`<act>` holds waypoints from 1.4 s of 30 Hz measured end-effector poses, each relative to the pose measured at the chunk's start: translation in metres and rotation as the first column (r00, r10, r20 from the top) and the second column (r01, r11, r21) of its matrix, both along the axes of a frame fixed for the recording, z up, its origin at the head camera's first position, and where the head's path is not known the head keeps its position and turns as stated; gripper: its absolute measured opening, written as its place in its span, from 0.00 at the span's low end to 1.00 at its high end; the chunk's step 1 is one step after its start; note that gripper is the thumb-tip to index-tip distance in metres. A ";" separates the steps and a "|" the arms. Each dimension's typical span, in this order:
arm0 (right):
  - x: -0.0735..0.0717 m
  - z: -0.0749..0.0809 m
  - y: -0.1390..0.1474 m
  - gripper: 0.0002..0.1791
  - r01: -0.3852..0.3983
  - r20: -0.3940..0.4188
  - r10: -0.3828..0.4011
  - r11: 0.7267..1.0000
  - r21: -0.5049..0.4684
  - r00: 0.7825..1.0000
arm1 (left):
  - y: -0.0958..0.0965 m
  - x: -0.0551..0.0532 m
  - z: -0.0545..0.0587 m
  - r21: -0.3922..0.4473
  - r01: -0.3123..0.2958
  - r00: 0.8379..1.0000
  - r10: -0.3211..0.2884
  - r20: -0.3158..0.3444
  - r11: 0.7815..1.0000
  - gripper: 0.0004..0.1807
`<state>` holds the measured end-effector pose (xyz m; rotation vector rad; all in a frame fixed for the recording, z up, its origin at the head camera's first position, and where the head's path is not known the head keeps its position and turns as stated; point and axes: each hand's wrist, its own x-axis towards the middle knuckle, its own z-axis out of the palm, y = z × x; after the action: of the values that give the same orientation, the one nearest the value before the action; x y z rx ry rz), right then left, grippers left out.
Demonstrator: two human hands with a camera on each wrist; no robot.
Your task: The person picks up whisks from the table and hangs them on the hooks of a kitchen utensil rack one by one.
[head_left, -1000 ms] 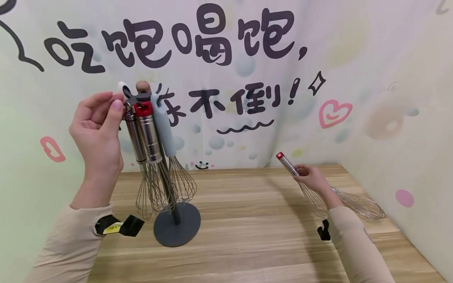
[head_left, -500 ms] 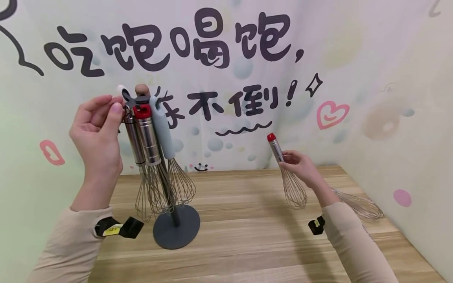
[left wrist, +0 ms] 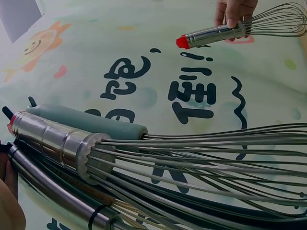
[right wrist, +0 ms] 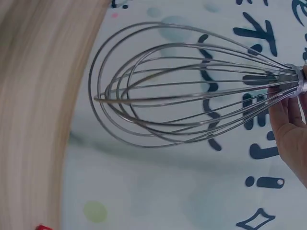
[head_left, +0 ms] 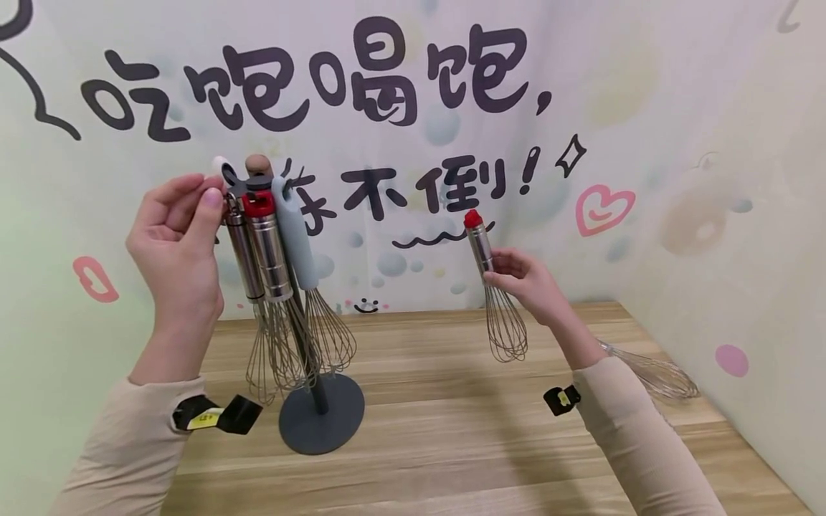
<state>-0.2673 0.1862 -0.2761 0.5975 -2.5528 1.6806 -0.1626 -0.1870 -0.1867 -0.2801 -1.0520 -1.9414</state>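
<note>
My right hand [head_left: 525,283] grips a whisk [head_left: 480,247] with a steel handle and red cap, just above its wires. The whisk is raised over the table, cap up and wires hanging down; its wire balloon [right wrist: 192,91] fills the right wrist view. At the left, several whisks hang from a dark grey stand [head_left: 323,423]: a red-capped steel one [head_left: 271,251], a slim steel one [head_left: 245,251] and a light-blue-handled one [head_left: 297,236]. My left hand [head_left: 177,244] pinches the top of the stand beside the slim whisk's loop; the exact contact is hidden.
Another whisk [head_left: 658,373] lies on the wooden table [head_left: 419,459] at the right, partly behind my right forearm. A white handle end [head_left: 221,165] and a brown one [head_left: 258,164] show at the stand's top. A printed wall cloth [head_left: 400,279] stands behind the table.
My right hand has lifted the red-capped whisk and moved it left toward the stand, turning it more upright. The left hand keeps its place at the top of the stand.
</note>
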 end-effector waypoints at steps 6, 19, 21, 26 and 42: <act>0.005 0.016 -0.014 0.25 -0.009 -0.011 0.008 0.999 -0.040 1.000 | 0.000 0.001 -0.001 0.013 0.001 1.000 -0.001 0.009 1.000 0.11; 0.018 0.036 -0.043 0.24 -0.049 -0.021 0.047 0.993 -0.111 0.999 | 0.001 0.001 0.000 0.018 -0.009 1.000 0.009 -0.002 1.000 0.11; 0.020 0.039 -0.049 0.24 -0.062 -0.035 0.059 0.992 -0.106 0.998 | 0.002 0.000 0.000 0.022 -0.018 1.000 0.018 -0.003 1.000 0.11; 0.026 0.047 -0.064 0.25 -0.086 -0.049 0.081 0.991 -0.102 0.996 | 0.004 -0.001 -0.001 0.035 -0.039 0.999 0.039 -0.012 0.999 0.12; 0.041 0.047 -0.093 0.24 -0.146 -0.060 0.139 0.983 -0.115 0.988 | 0.005 -0.002 -0.001 0.071 -0.056 0.998 0.057 -0.004 0.996 0.13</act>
<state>-0.2261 0.0931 -0.2286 0.8218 -2.4051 1.8196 -0.1649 -0.1819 -0.1873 -0.2146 -0.9742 -1.9217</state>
